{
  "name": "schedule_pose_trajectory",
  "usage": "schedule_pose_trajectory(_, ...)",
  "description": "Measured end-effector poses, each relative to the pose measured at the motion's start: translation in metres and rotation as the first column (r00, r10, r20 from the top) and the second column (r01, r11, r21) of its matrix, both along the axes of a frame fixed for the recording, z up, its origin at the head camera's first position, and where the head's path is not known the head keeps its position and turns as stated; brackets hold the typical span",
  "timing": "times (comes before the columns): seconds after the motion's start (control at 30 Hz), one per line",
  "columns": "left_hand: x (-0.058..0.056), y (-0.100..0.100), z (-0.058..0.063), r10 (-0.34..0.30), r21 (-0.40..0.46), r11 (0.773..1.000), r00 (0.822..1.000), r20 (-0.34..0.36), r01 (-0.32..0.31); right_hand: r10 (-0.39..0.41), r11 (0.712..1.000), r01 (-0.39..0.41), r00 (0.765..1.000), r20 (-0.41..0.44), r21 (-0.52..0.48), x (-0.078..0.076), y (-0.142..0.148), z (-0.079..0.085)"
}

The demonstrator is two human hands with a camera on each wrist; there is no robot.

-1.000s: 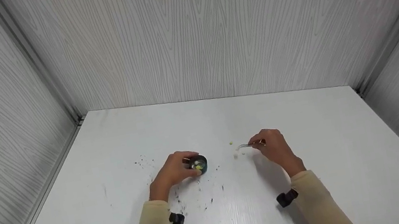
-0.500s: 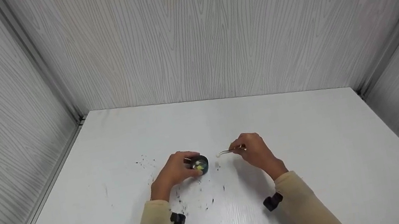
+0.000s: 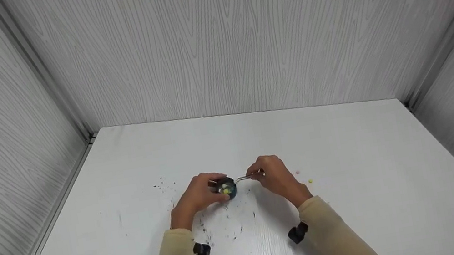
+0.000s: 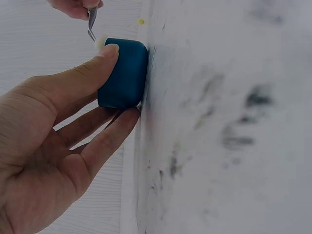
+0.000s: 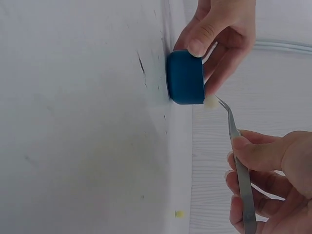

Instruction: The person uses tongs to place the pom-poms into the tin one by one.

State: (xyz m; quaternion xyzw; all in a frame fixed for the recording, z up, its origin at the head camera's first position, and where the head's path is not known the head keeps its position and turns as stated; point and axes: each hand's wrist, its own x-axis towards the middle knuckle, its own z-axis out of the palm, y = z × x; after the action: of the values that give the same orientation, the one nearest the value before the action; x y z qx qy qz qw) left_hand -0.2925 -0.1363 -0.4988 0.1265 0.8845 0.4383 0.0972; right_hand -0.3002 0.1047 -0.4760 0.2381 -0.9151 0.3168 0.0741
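Observation:
My left hand (image 3: 194, 196) grips a small blue cup (image 4: 124, 73) on the table, thumb on one side and fingers on the other. Yellow and pale bits show inside the cup in the head view. Tweezers (image 5: 245, 190) with a bent tip are pinched in my right hand (image 3: 277, 179), just right of the cup. A small pale piece (image 5: 211, 102) is at the cup's rim, with the tweezer tips close beside it. In the left wrist view the pale piece (image 4: 101, 42) shows near my left thumb.
On the white table (image 3: 348, 135), a pink bit (image 3: 297, 172) and a yellow bit (image 3: 310, 181) lie right of my right hand. Dark specks (image 3: 205, 230) are scattered around the cup and my left forearm. Grey wood-grain panels (image 3: 212, 37) enclose the back and sides.
My right hand has moved left with the tweezers and the pale piece, up to the cup's rim. The pink and yellow bits have come into view behind it. My left hand stays put.

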Motion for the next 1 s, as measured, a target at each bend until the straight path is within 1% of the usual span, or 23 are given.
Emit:
schedule_pose_trajectory(0.57, -0.001, -0.002, 0.002, -0.038, 0.000, 0.999, 0.999, -0.029, 0.038, 0.041, 0.997, -0.043, 0.999, 0.027, 0.060, 0.000, -0.028, -0.002)
schedule_pose_trajectory(0.63, -0.001, -0.002, 0.002, -0.042, 0.004, 0.999, 0.999, -0.031, 0.042, 0.046, 0.997, -0.048, 0.999, 0.018, 0.068, 0.000, -0.031, -0.003)
schedule_pose_trajectory(0.87, -0.001, -0.003, 0.001, -0.052, 0.019, 0.998, 0.998, -0.038, 0.053, 0.104, 0.990, -0.096, 0.992, -0.074, 0.108, 0.000, -0.033, -0.008)
schedule_pose_trajectory(1.0, -0.001, -0.003, 0.001, -0.048, 0.018, 0.999, 0.998, -0.034, 0.049, 0.108, 0.990, -0.101, 0.992, -0.070, 0.099, 0.001, -0.032, -0.008)
